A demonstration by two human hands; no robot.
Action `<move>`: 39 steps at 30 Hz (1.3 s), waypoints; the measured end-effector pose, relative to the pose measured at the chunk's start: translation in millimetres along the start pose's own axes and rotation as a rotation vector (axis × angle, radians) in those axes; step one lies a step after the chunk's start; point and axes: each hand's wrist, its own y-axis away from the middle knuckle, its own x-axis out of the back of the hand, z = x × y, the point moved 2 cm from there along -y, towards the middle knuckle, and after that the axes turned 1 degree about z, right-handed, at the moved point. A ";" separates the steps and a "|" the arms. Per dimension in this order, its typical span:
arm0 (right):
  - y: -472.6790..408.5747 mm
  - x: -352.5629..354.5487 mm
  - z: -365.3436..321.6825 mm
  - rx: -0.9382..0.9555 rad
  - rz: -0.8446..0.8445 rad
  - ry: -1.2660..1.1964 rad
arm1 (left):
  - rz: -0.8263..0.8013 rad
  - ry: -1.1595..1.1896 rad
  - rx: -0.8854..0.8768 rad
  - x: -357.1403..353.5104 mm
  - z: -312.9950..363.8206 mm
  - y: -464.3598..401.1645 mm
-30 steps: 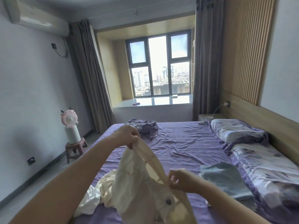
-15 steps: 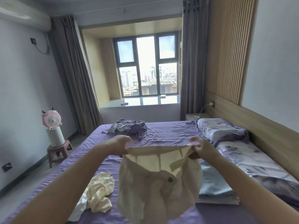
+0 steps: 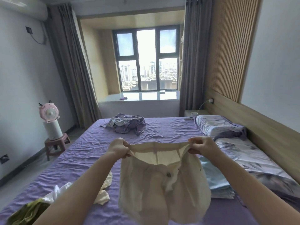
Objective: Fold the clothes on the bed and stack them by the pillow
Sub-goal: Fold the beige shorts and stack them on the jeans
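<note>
Nearest the camera, a crumpled olive-green cloth lies at the bed's near left corner, with a rumpled white and cream garment just beyond it on the purple bedsheet. Above the sheet hangs a cream-white garment with a dark button, held up in the air, its waistband stretched level from left to right and its body hanging straight down toward the camera. The left hand has its fingers curled round the waistband's left end; the right hand pinches the right end, so the garment hangs between and below both hands. To the right, partly behind the hanging cloth, a folded pale-blue garment lies flat on the bed, just beside the long floral pillow along the wooden headboard. Farther on, a second floral pillow sits near the bed's far right corner. A heap of purple and grey clothes lies at the far edge of the bed, well apart from both hands.
</note>
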 end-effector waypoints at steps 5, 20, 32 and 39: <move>2.8 -6.1 -8.6 0.194 -0.060 0.434 | 0.181 -0.007 -0.037 -5.8 -2.5 3.2; 4.1 22.3 25.8 0.290 -0.035 0.712 | -0.169 -0.216 -0.229 31.3 -6.2 9.4; 4.8 -28.9 112.8 0.096 -0.144 0.614 | -0.541 -0.847 -0.247 -8.6 -94.4 20.5; 8.6 -54.5 181.0 -0.206 -0.340 0.537 | -0.778 -0.802 -0.132 -38.4 -149.4 9.2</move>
